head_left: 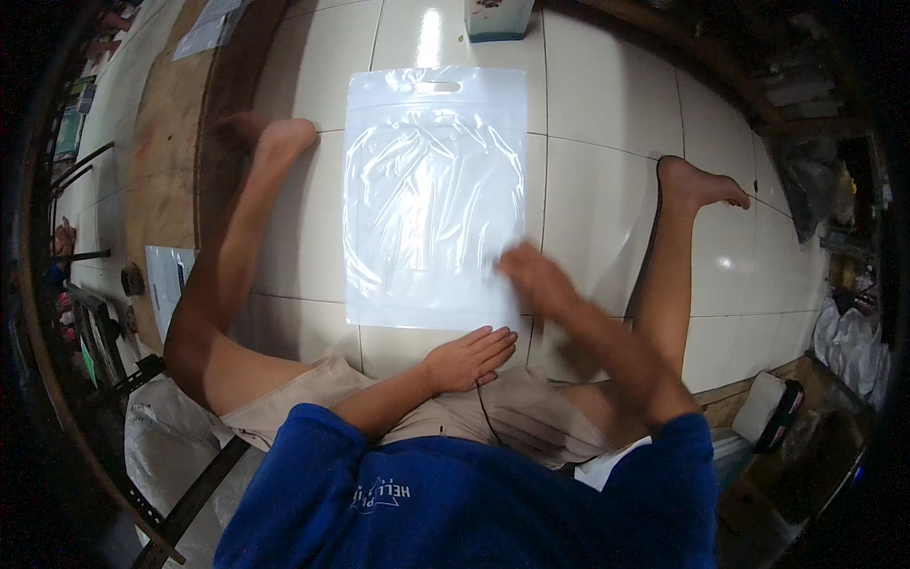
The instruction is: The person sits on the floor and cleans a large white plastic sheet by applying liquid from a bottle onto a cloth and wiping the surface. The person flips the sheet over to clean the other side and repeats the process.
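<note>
A flat white plastic bag [431, 204] with a glossy, wrinkled clear front lies on the tiled floor between my legs. Its cut-out handle hole is at the far end. My right hand [536, 280] is over the bag's right side near the lower corner, fingers curled closed and slightly blurred; anything within them is hidden. Just below the bag's near edge, my left hand [471, 359] rests over my lap, palm down with the fingers stretched out. A thin dark cord [485, 410] runs down across my shorts from beside that hand.
White floor tiles [607, 223] surround the bag. On the left is a wooden board [171, 142] with papers on it. A pale container [498, 21] stands at the far edge. Clear plastic [851, 346] and a wooden-edged box [806, 398] are at the right.
</note>
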`<action>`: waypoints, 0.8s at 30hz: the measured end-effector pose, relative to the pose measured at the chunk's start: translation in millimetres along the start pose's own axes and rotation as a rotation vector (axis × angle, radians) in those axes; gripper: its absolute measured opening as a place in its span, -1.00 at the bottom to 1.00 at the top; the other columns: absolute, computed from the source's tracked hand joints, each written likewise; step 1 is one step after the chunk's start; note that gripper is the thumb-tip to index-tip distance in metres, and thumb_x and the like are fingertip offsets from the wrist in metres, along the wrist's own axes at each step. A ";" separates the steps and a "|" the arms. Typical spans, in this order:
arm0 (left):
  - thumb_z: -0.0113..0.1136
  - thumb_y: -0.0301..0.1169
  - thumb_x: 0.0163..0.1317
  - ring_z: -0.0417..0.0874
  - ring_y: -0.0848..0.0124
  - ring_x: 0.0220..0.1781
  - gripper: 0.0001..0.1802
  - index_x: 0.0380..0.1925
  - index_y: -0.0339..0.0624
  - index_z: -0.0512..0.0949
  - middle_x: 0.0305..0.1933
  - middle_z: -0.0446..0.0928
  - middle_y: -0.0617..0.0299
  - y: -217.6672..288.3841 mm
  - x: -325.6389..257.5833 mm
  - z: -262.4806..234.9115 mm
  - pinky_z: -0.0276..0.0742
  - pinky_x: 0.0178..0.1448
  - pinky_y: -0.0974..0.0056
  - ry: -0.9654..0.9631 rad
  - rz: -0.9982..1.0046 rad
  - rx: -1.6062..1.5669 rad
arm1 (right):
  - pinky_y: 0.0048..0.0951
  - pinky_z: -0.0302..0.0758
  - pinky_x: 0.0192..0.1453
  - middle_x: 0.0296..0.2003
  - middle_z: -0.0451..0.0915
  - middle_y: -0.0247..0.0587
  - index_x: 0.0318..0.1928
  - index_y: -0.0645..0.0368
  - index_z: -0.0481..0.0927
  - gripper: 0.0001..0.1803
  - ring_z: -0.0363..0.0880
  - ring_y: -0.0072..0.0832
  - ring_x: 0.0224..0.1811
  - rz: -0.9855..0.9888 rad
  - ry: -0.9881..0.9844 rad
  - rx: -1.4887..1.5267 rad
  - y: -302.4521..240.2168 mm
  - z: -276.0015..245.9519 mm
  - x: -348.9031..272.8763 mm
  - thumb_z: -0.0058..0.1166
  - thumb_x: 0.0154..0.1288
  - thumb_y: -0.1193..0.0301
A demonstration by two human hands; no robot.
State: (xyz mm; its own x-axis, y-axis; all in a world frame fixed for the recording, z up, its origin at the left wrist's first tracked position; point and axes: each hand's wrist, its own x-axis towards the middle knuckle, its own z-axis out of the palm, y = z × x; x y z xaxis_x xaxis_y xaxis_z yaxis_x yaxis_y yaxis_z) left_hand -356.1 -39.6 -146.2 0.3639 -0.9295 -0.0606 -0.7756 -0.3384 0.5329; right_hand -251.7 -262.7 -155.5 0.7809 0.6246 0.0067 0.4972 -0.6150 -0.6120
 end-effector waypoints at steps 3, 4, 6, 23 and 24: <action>-0.05 -0.11 0.40 0.15 0.22 0.55 -0.39 0.33 -0.25 0.31 0.47 0.23 0.04 2.7 2.3 -5.4 -0.01 0.59 0.08 -0.019 0.001 0.066 | -0.22 0.55 0.02 -0.12 0.51 -0.11 -0.06 0.17 0.57 -0.72 0.47 -0.19 0.00 0.044 -0.070 -0.006 -39.7 -7.8 -22.0 0.01 0.18 0.52; -0.05 -0.11 0.40 0.15 0.22 0.55 -0.39 0.33 -0.25 0.30 0.48 0.23 0.04 2.4 2.4 -7.2 0.00 0.59 0.08 -0.030 0.001 0.054 | -0.21 0.56 0.00 -0.13 0.51 -0.11 -0.07 0.17 0.58 -0.72 0.47 -0.19 -0.01 0.053 -0.065 -0.011 -41.5 -8.8 -19.9 0.00 0.18 0.53; -0.06 -0.11 0.40 0.15 0.23 0.55 -0.39 0.34 -0.25 0.30 0.48 0.22 0.03 2.5 1.9 -9.2 0.01 0.58 0.08 -0.053 -0.001 0.027 | -0.20 0.55 0.00 -0.17 0.51 -0.11 -0.08 0.17 0.59 -0.72 0.47 -0.17 -0.03 0.167 0.025 -0.065 -22.0 -18.0 10.0 0.00 0.17 0.54; -0.02 -0.21 0.39 0.24 0.27 0.51 -0.49 0.26 -0.23 0.40 0.42 0.32 0.06 -3.0 -4.1 -6.1 0.11 0.55 0.17 0.093 0.012 -0.011 | -0.11 0.50 0.02 -0.28 0.55 0.06 -0.22 0.15 0.66 -0.83 0.55 -0.01 -0.15 0.485 0.341 0.071 77.0 -98.9 151.9 0.05 0.21 0.50; -0.03 -0.20 0.39 0.24 0.26 0.51 -0.49 0.26 -0.23 0.41 0.42 0.32 0.06 -2.7 -2.9 -2.1 0.11 0.55 0.17 0.092 0.022 -0.017 | -0.11 0.50 0.00 -0.30 0.52 0.05 -0.21 0.15 0.65 -0.84 0.54 -0.02 -0.16 0.393 0.285 0.026 75.0 -84.7 130.7 0.04 0.22 0.50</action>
State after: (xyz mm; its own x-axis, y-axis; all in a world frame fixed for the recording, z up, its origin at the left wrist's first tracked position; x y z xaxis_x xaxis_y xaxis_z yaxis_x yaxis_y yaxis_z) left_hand -354.0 -35.7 -145.7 0.3937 -0.9188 0.0285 -0.7753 -0.3153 0.5473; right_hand -80.3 -267.9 -133.6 0.9820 0.1884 -0.0154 0.1366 -0.7634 -0.6314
